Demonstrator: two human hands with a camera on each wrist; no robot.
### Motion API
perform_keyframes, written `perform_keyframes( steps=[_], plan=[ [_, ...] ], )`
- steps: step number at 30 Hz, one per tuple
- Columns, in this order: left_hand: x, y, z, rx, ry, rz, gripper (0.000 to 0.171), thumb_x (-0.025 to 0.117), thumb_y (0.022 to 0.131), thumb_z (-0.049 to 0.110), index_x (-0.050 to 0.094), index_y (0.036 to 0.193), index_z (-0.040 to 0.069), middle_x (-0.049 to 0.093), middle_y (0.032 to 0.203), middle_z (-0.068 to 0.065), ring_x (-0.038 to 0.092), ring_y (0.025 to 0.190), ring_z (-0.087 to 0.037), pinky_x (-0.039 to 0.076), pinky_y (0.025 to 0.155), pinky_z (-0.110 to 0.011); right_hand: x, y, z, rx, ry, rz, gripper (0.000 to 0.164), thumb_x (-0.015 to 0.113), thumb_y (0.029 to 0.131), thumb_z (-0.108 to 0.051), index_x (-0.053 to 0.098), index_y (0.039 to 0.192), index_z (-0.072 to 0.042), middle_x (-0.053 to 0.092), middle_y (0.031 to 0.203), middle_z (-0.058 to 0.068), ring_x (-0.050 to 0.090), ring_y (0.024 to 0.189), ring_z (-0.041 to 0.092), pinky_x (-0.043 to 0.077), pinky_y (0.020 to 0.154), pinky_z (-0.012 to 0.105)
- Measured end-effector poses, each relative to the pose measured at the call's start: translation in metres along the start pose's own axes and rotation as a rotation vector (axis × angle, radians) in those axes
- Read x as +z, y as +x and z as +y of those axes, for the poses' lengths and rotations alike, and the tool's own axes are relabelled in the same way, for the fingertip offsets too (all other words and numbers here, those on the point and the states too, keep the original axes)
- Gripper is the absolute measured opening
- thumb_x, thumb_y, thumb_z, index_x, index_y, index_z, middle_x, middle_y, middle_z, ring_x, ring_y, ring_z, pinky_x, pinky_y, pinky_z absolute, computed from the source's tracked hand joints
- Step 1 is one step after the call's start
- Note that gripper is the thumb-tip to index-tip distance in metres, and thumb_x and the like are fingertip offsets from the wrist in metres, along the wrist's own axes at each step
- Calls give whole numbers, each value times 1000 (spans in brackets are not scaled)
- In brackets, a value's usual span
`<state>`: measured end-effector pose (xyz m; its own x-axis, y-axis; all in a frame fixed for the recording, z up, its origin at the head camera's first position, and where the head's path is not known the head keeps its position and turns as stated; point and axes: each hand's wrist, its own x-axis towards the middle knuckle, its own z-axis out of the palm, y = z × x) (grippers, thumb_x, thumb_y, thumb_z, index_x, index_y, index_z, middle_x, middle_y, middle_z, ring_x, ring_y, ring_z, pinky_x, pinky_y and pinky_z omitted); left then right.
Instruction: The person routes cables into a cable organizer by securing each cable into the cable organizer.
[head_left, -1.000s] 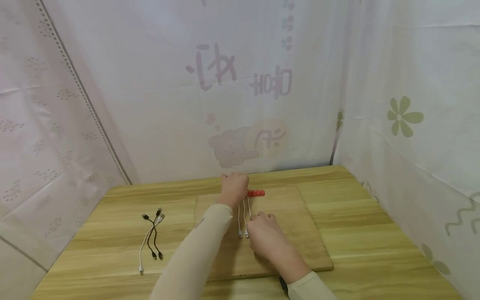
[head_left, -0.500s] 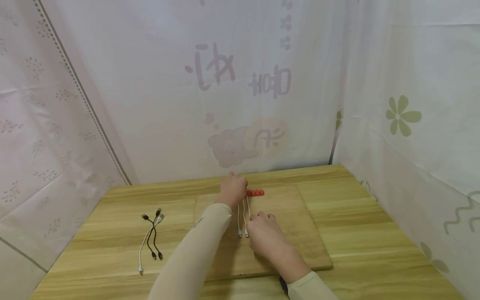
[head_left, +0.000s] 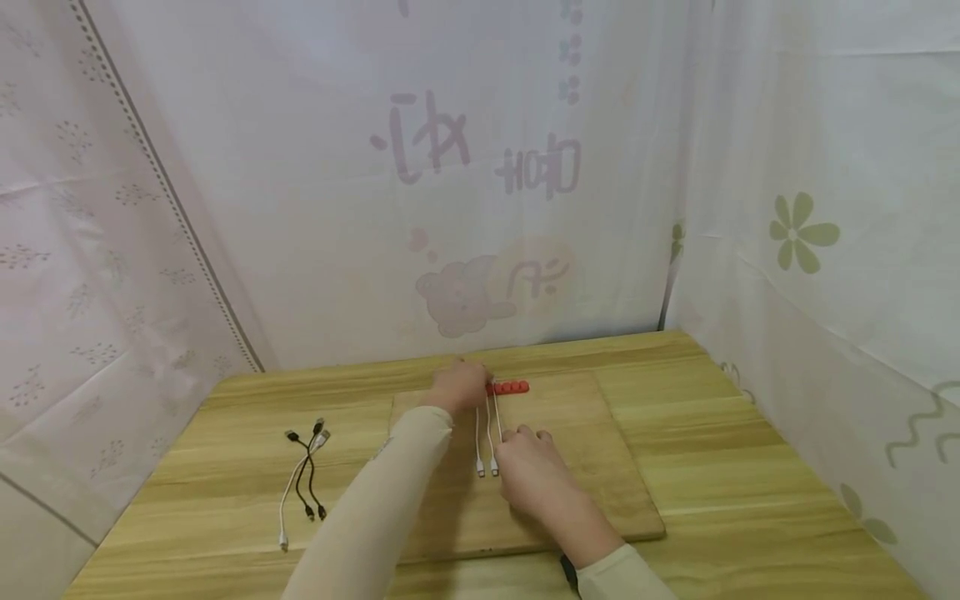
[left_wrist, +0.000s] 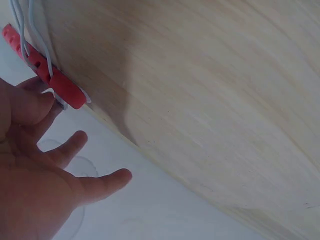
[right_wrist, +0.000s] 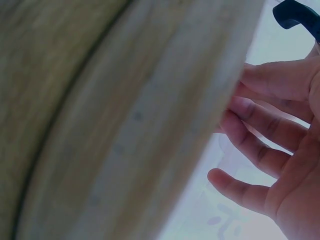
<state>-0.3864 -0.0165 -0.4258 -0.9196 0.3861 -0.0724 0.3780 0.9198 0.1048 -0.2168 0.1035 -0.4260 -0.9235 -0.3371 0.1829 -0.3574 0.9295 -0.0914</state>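
Note:
In the head view, a red cable clip strip (head_left: 513, 387) lies near the back edge of a wooden board (head_left: 577, 467). My left hand (head_left: 460, 385) covers its left end. The left wrist view shows the left hand (left_wrist: 40, 145) pinching a pale cable connector behind the red strip (left_wrist: 67, 91), other fingers spread. Thin white cables (left_wrist: 40, 32) pass into the strip's slots. Two white cables (head_left: 478, 442) end in connectors on the board. My right hand (head_left: 532, 473) holds the near end of another straight white cable (head_left: 498, 415); its fingertips hide that end.
Left of the board, two black cables (head_left: 311, 475) and a white cable (head_left: 283, 508) lie crossed on the wood-grain table (head_left: 225, 467). Printed curtains (head_left: 337, 250) hang close behind the table's back edge and along both sides.
My left hand has shifted slightly left and lower, baring a little more of the red strip's left part. The right hand stays almost in place with the cable.

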Motion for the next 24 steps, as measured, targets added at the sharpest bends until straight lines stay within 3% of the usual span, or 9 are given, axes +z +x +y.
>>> perform_keyframes(
  steps=[4,10,19,24],
  plan=[
    [-1,-2,-2,-2,-32,-31,43,53,105,11,73,138,30,67,149,0,50,147,-40,39,109,-81,0,0,0,4,11,2,8,82,86,-7,77,80,-9,74,95,6,67,95,28,56,93,59],
    [-7,-8,-4,23,-70,-51,51,51,107,10,59,153,29,55,162,2,38,158,-41,30,114,-84,-2,-2,2,11,23,-3,12,81,88,-6,77,77,-10,74,93,5,69,95,29,56,95,61],
    [-9,-12,-4,67,-46,-93,61,56,104,11,46,162,26,55,162,0,37,159,-39,25,117,-84,-4,-2,1,37,47,-37,8,80,87,-4,78,84,-11,74,93,4,69,97,30,50,103,67],
    [-11,-14,-4,62,-33,-105,65,56,104,12,40,165,27,49,167,3,28,164,-36,19,120,-83,-6,-3,0,42,63,-27,5,79,90,-5,79,89,-9,75,95,6,70,99,30,49,105,68]
  ],
)
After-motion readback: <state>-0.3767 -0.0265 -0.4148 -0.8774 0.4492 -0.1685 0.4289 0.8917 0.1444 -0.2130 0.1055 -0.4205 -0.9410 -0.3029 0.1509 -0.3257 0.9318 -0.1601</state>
